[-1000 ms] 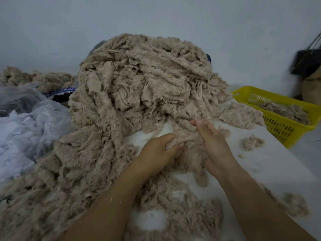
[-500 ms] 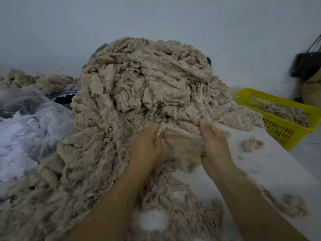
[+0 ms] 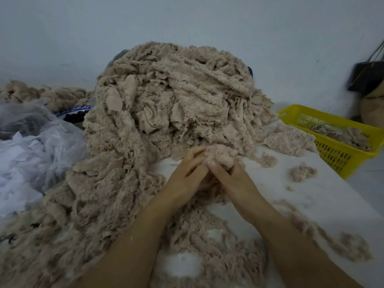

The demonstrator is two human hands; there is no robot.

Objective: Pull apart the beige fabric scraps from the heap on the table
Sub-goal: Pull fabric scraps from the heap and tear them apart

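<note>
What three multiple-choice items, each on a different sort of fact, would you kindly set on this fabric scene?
1. Where is the basket relative to the heap?
A) on top of it
B) to its right
C) to its left

2. What colour is the basket?
A) yellow
B) red
C) blue

3. What are the left hand and right hand doing?
A) lying flat and empty
B) lifting the basket
C) gripping one beige clump together

Answers:
1 B, it sits at the far right, beyond the heap.
2 A, its mesh walls are yellow.
3 C, both hands' fingers curl on the clump at the heap's foot.
</note>
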